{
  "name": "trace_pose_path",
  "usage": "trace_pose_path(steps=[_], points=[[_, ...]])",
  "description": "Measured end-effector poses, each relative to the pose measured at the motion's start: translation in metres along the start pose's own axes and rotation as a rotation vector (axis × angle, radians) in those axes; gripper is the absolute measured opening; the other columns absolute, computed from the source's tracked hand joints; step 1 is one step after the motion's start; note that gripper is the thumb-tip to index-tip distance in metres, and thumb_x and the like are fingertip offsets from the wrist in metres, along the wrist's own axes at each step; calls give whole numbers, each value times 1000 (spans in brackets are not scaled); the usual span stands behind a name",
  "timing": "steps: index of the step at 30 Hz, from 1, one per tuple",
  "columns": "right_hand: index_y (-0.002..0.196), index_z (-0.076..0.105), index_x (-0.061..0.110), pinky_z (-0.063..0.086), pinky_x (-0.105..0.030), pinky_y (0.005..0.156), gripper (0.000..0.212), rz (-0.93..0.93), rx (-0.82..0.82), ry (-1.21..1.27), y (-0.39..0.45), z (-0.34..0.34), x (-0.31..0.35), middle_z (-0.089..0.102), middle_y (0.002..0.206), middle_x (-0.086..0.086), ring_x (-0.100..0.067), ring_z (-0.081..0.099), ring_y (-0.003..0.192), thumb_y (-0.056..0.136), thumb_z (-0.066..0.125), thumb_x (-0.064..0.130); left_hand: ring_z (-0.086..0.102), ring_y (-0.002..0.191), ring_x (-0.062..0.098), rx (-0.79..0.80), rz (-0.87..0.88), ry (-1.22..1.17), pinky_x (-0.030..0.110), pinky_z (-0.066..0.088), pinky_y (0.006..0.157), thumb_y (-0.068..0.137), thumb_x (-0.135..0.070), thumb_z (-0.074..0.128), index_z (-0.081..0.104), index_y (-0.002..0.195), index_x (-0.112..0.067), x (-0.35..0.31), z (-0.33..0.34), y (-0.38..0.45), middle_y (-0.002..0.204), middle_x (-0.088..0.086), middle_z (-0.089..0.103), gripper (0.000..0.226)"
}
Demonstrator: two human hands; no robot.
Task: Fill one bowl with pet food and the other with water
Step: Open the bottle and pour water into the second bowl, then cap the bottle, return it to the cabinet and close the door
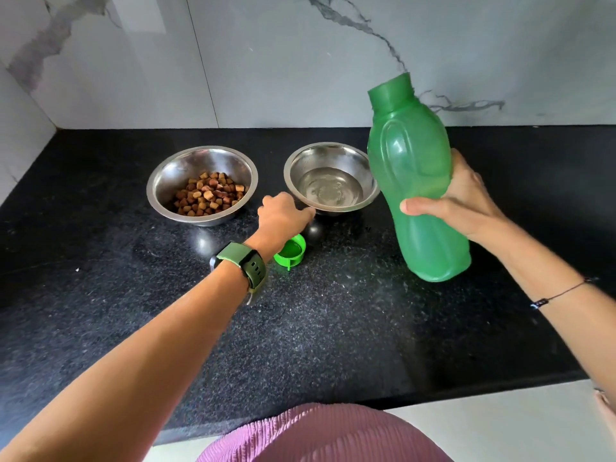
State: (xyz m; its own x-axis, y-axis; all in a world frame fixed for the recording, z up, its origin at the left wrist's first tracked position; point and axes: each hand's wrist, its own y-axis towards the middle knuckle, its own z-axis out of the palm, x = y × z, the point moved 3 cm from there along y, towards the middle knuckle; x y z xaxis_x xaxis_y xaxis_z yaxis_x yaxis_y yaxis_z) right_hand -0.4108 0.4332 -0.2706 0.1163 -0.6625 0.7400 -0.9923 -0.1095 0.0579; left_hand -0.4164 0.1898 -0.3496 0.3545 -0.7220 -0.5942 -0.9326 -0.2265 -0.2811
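Fingers (430,208) of the right hand (466,201) are wrapped round the smooth, likely slippery bottle (413,175) at its waist, while the left hand's (283,215) fingers cannot be told.

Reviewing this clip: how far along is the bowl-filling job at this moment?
Nearly finished. Done: the left bowl holds kibble, the right bowl holds water. In hand: the right hand grips the uncapped green bottle upright; the left hand touches the water bowl's rim. Left: perhaps recapping with the cap.
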Motion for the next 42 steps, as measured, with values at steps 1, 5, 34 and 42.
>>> trace_pose_path(steps=[1,5,34,42], points=[[124,42,17,40,-17,68,88,-5,-38,35,-2,4,0,56,110,3,-15,54,97,45,76,37,47,116,38,-5,42,165,41,40,97,88,-40,58,53,116,3,-3,-2,-6,126,23,48,51],[122,41,16,43,-14,69,88,-21,-147,144,-8,23,4,56,107,6,-8,56,94,46,78,38,35,119,37,9,179,477,39,36,97,85,-47,61,48,121,2,-11,-1,-24,128,21,38,62],[114,33,26,45,-9,79,88,-35,-283,402,-38,48,-22,54,104,15,-11,55,101,40,79,43,57,66,16,238,623,-668,26,49,57,73,-34,69,55,101,-22,-164,-113,-95,79,-2,59,34],[114,31,29,40,3,71,83,1,-256,397,-42,45,-26,54,108,8,-8,53,101,47,79,32,56,81,14,5,907,-756,31,54,77,72,-22,76,49,106,-24,-180,-54,-104,96,4,57,43]])
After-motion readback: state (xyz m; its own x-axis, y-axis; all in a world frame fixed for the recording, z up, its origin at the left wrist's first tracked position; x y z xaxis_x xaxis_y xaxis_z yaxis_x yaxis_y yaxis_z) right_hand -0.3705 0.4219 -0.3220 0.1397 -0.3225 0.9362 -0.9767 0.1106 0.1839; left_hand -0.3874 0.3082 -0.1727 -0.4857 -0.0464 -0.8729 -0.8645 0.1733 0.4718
